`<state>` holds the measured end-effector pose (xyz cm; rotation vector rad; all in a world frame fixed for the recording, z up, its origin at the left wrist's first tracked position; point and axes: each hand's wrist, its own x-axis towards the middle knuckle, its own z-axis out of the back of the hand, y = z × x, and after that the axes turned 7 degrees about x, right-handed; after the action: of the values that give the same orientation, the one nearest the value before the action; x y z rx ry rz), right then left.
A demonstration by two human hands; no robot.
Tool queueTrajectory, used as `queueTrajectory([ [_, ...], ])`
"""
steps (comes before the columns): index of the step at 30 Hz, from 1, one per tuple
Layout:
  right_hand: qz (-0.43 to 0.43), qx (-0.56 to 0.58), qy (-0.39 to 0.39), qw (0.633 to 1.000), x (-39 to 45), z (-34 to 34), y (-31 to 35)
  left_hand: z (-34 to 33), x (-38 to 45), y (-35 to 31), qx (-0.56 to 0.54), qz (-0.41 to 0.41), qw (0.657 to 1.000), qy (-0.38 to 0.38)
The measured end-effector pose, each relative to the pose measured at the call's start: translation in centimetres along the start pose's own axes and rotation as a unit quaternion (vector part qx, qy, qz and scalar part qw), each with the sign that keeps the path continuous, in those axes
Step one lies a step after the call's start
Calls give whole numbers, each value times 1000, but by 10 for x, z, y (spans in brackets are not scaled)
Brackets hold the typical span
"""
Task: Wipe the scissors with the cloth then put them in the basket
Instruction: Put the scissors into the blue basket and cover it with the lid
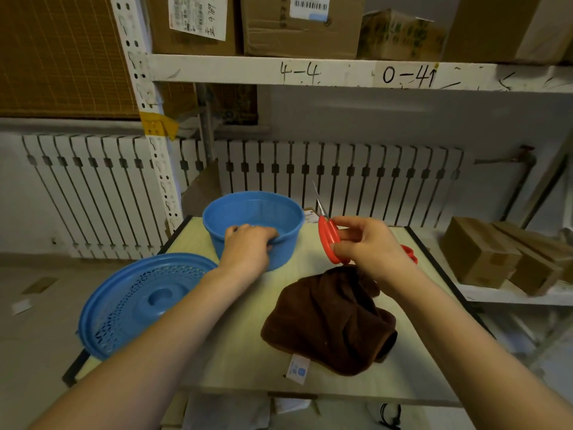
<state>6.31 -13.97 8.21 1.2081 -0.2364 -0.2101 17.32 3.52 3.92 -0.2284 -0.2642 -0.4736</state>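
Observation:
My right hand (370, 246) grips the red-handled scissors (328, 237) by the handles, blades pointing up and away, just right of the blue basket (288, 240). My left hand (248, 246) holds the basket's near rim, fingers curled over the edge. The brown cloth (331, 321) lies crumpled on the table below my right hand, touched by neither hand. A second red handle (410, 253) shows behind my right hand.
A blue perforated lid (136, 302) overhangs the left edge of the small table (242, 352). A radiator runs along the wall behind. Cardboard boxes (483, 252) sit on a low shelf at right, and a shelf beam hangs above.

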Motion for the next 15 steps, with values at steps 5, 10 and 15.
queueTrajectory([
  [5, 15, -27, -23, 999, 12, 5, -1, -1, -12, -6, 7, -78, 997, -1],
  [10, 52, -120, -29, 991, 35, 3, 3, -2, -19, -7, -7, -112, 994, 2],
  [15, 73, -294, 19, 953, 66, -18, 13, -2, -19, -9, -35, -119, 992, 13],
])
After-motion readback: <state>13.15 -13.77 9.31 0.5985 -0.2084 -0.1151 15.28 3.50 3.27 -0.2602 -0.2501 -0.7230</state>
